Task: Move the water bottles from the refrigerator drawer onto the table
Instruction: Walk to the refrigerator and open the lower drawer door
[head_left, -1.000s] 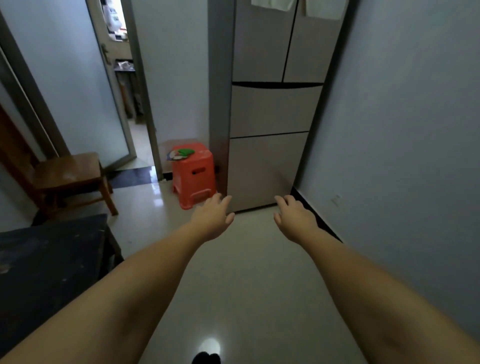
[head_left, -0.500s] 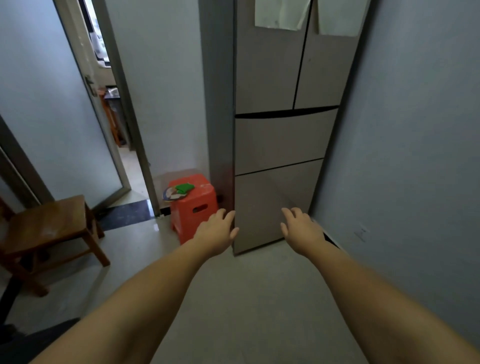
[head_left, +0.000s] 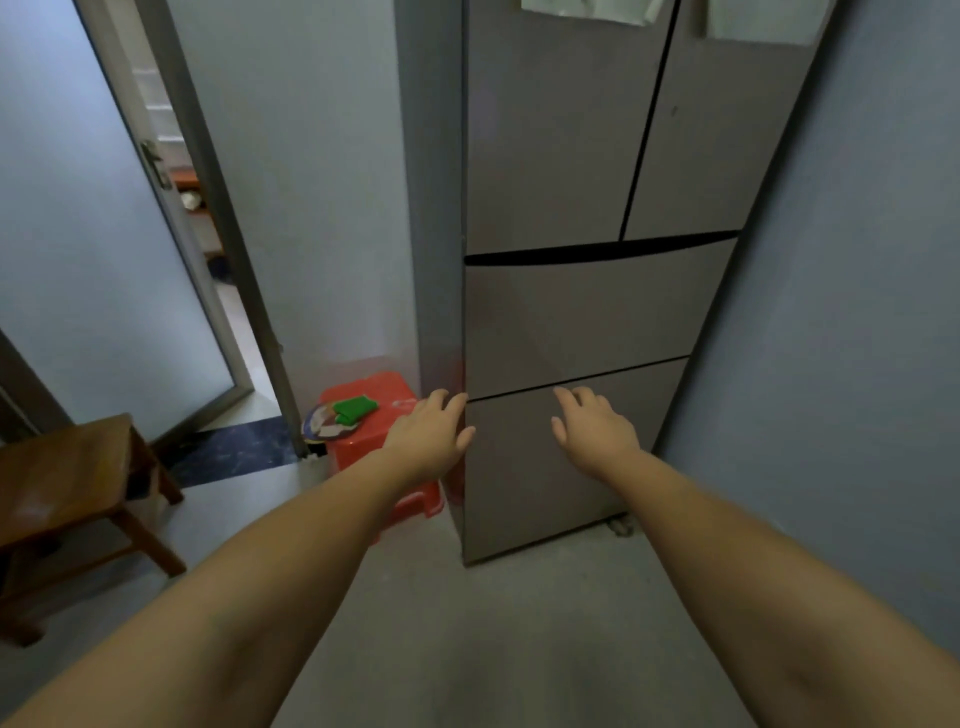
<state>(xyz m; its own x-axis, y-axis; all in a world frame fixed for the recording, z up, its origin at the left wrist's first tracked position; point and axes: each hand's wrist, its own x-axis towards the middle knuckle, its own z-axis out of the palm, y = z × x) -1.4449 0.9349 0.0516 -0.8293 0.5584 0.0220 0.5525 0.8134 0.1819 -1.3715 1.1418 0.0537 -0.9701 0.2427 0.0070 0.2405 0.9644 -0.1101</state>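
At lower left stands a wooden chair (head_left: 67, 483); centre-left, an orange stool (head_left: 400, 457). Mid-frame, the left hand (head_left: 428, 436) and right hand (head_left: 597, 434) reach with relaxed, empty fingers toward the closed refrigerator drawer (head_left: 561, 467); water bottles unseen.

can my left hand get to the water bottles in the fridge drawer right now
Probably not yet. Both refrigerator drawers are closed, so no bottles show. Your left hand is open near the lower drawer; nothing blocks pulling it open first.
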